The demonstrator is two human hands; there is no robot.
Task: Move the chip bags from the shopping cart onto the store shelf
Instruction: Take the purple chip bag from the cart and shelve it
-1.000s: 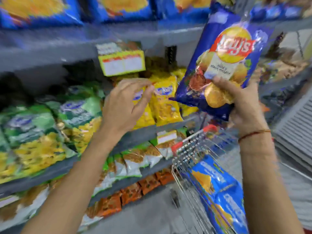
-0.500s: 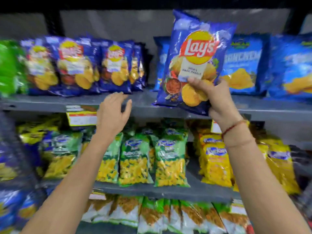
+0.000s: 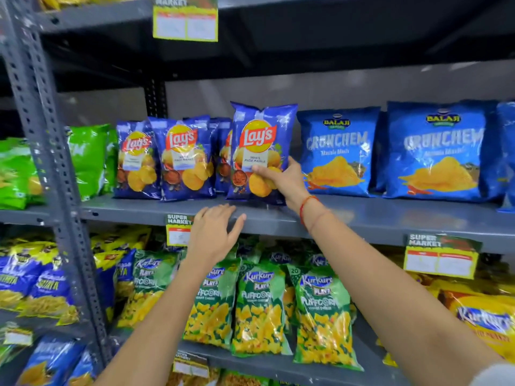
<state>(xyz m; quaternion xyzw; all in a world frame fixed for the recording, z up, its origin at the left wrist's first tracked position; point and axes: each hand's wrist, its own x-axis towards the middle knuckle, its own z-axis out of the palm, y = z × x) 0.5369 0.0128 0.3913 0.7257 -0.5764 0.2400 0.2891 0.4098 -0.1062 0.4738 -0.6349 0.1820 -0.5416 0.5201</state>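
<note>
A dark blue Lay's chip bag stands upright on the grey store shelf, its bottom edge on the shelf board. My right hand grips its lower right corner. To its left stand other Lay's bags in a row. My left hand is spread open, fingers resting on the shelf's front edge just below the held bag. The shopping cart is out of view.
Light blue Crunchem bags stand right of the held bag, green bags to the far left. Green puffcorn bags fill the shelf below. A perforated grey upright divides the bays. Price tags hang on shelf edges.
My right hand has carried the Lay's bag forward and set it down on the shelf beside the other Lay's bags. My left hand has moved right to the shelf edge.
</note>
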